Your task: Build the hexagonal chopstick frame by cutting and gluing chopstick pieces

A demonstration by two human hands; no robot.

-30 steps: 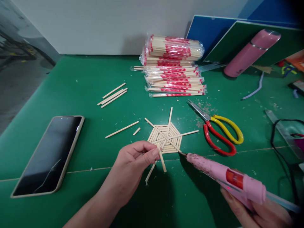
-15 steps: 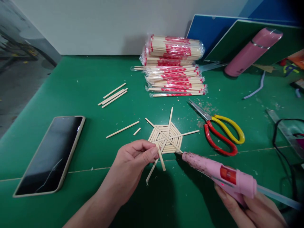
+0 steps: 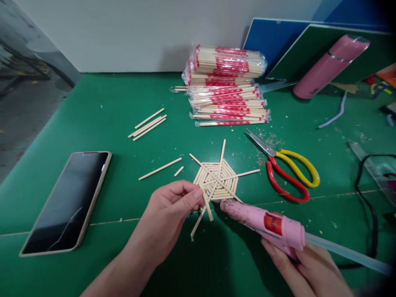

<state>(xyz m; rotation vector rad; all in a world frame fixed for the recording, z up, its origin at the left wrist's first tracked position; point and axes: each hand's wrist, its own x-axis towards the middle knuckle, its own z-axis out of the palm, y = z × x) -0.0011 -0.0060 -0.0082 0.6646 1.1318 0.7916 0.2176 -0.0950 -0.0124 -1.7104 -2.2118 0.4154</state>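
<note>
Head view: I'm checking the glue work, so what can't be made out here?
- Glue gun: its nozzle tip is too small to show any glue.
- Right hand: cut off by the bottom edge; trigger finger hidden under the gun.
- Stick: its upper end is hidden by the left hand fingertips.
- Phone: dark screen shows nothing.

Even, fairly bright light falls from above onto the green table, with no harsh glare on it. Soft, dark shadows pool under the left hand and beneath the pink glue gun. The phone screen shows faint pale reflections. The centre is sharp; straight lines bend toward the edges, and the right corners darken and blur.
</note>
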